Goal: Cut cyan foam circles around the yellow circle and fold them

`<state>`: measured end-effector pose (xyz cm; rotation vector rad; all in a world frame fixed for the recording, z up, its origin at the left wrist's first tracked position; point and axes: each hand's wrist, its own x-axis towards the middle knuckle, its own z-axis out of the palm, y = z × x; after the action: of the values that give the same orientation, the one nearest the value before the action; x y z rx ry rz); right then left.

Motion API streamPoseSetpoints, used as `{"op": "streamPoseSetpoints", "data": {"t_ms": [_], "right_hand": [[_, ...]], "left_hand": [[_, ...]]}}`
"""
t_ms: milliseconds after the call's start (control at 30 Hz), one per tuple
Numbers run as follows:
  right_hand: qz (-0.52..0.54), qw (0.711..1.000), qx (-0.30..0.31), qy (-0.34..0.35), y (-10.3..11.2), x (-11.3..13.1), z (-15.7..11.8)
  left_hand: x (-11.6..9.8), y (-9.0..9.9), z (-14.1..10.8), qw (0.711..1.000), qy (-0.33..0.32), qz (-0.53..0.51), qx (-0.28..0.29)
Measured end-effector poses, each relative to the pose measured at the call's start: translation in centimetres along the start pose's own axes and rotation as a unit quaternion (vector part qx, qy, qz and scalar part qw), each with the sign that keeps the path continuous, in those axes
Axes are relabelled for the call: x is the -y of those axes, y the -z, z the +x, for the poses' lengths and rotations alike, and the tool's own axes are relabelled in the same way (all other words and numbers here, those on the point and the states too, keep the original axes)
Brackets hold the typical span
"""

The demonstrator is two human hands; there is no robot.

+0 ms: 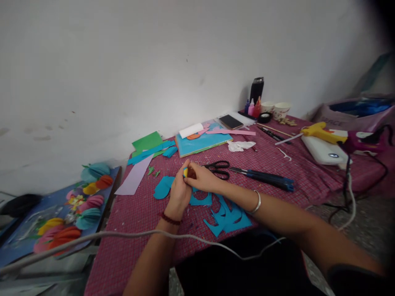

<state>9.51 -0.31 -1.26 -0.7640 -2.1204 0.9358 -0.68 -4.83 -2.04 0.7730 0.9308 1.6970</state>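
Over the table, my left hand (181, 190) and my right hand (205, 179) meet, both closed at the fingertips around a small yellow-and-blue piece (185, 172), seemingly paper. My fingers hide most of it. Black-handled scissors (220, 169) lie just beyond my right hand, their blades partly covered by it. Beside my left hand is a cut blue paper shape (163, 187). Blue paper offcuts (228, 218) with curved cut-outs lie under and in front of my right forearm.
A blue-handled tool (268, 179) lies right of the scissors. Coloured sheets (203, 144) are stacked behind. A yellow-and-purple glue gun (327, 133) rests on a white box (324, 151) at right. A white cable (148, 233) crosses the foreground. Paper ornaments (88, 218) sit on a blue board at left.
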Motion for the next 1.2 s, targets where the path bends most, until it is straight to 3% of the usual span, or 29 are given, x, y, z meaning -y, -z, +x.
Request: {"op": "streamPoseSetpoints", "data": {"t_ms": [233,500,767,867,1033,1200], "right_hand": [[0.028,0.999,0.013,0.037,0.6,-0.6,0.1],[0.086,0.994,0.02,0.057,0.8,-1.4,0.5],[0.054,0.997,-0.014,0.053,0.6,-1.3,0.2],[0.094,0.995,-0.02,0.028,0.3,-1.6,0.4],[0.291,0.955,-0.021,-0.055,0.3,-2.0,1.0],[0.389,0.914,-0.045,-0.103,0.4,-1.0,1.2]], "left_hand": [[-0.5,-1.0,-0.4,0.998,0.038,-0.058,-0.008],[-0.4,-0.9,-0.1,0.995,0.025,-0.092,-0.006],[-0.8,-1.6,-0.3,0.994,0.061,-0.087,-0.034],[-0.8,-1.7,-0.1,0.992,0.059,-0.102,-0.049],[-0.9,-0.8,-0.3,0.993,0.051,-0.096,-0.045],[-2.0,0.6,-1.2,0.996,0.075,-0.047,-0.017]]}}
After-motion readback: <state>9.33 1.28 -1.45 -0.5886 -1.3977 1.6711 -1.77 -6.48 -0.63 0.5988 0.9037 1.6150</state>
